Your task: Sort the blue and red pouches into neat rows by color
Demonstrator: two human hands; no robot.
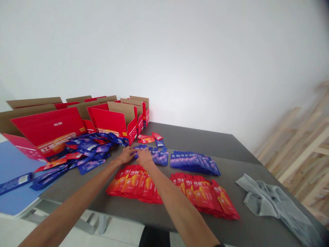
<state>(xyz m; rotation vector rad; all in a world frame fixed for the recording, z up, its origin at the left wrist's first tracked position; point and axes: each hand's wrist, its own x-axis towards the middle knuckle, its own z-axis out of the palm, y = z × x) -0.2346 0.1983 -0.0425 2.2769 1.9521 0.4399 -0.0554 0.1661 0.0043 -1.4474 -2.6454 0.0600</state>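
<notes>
Left hand (126, 155) and right hand (144, 157), fingers half-curled, touch upright-lying blue foil sachets (141, 146), long axes pointing away; hold unclear.

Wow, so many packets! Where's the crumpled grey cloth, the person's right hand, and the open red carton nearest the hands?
Crumpled grey cloth (272, 200): head view, middle of the fabric.
Right hand (144, 157): head view, back of the hand.
Open red carton (108, 122): head view, red inner panel.

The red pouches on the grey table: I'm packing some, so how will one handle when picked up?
The red pouches look thin, so probably light. Their glossy film is likely slippery, so the overlapped rows may slide. Lying flat, they seem fairly flexible.
</notes>
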